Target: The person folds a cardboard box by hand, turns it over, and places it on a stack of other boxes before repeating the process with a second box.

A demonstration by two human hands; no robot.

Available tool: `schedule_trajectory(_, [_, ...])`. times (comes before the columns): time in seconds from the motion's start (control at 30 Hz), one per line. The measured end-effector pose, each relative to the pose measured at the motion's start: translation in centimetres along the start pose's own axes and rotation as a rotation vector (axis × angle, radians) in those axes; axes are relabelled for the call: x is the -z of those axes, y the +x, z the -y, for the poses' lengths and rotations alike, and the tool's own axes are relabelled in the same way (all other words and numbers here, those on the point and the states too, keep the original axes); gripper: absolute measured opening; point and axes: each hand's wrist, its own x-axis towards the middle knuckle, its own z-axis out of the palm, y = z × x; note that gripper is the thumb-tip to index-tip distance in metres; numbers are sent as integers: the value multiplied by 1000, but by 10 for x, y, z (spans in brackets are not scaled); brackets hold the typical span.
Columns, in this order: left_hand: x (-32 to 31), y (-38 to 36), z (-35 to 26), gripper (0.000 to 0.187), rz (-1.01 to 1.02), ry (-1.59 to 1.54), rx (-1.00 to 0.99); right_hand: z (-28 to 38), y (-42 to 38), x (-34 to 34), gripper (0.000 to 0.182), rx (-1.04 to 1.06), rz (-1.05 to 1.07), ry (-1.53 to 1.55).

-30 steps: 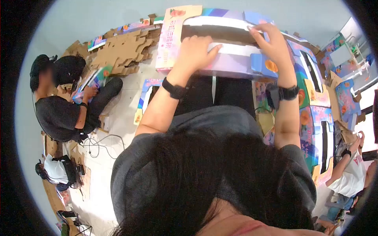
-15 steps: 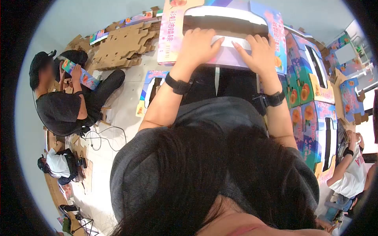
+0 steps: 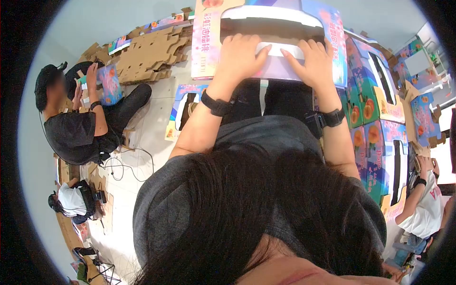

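A pink, purple and blue printed cardboard fruit box (image 3: 205,57) stands in front of my body, with a wide cutout in its upper face. My left hand (image 3: 240,57) lies over the near edge of that cutout, left of the middle, fingers bent over the edge and thumb along the panel. Mirroring it, my right hand (image 3: 313,61) grips the same edge farther right. Both thumbs point toward each other across a white strip (image 3: 275,50). The fingertips inside the cutout are partly hidden. I wear a dark band on each wrist.
Finished-looking printed boxes (image 3: 368,107) are stacked at my right. Flat brown cardboard sheets (image 3: 147,54) lie at the back left. Another box (image 3: 183,111) stands by my left forearm. A seated person (image 3: 71,128) handles a printed box; cables (image 3: 123,166) lie on the floor.
My hands and the box hardly move. The seated person at left has turned their printed box and shifted both hands on it.
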Motion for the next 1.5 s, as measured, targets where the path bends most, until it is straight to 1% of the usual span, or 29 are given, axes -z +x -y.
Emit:
schedule_trajectory(0.23, [0,2,3,36,11,8,20,-7,6,-16,57,38,-87,10])
schedule_trajectory(0.33, [-1,2,5,35,-5,24,-1,-6,7,-16,58,21,-53,15])
schedule_trajectory(0.43, [-1,4,6,33,4,52,-7,1,8,-9,52,27,-57,-34])
schedule_trajectory(0.53, [-2,5,6,31,-6,59,-11,0,7,-12,51,38,-108,-41])
schedule_trajectory(0.73, [-3,5,7,31,-19,46,-20,2,6,-13,51,42,-126,-42])
schedule_trajectory(0.83, [0,4,7,31,-12,43,-7,4,7,-12,51,30,-87,-63])
schedule_trajectory(0.93, [1,3,6,31,-9,41,-5,4,7,-14,60,20,-91,-52])
schedule_trajectory(1.13, [1,3,7,31,-20,52,-13,5,8,-12,60,25,-88,-32])
schedule_trajectory(1.23, [2,2,6,31,-25,51,-16,7,8,-9,51,44,-106,-59])
schedule_trajectory(1.5, [2,2,8,31,-31,56,-27,8,8,-8,51,37,-94,-59])
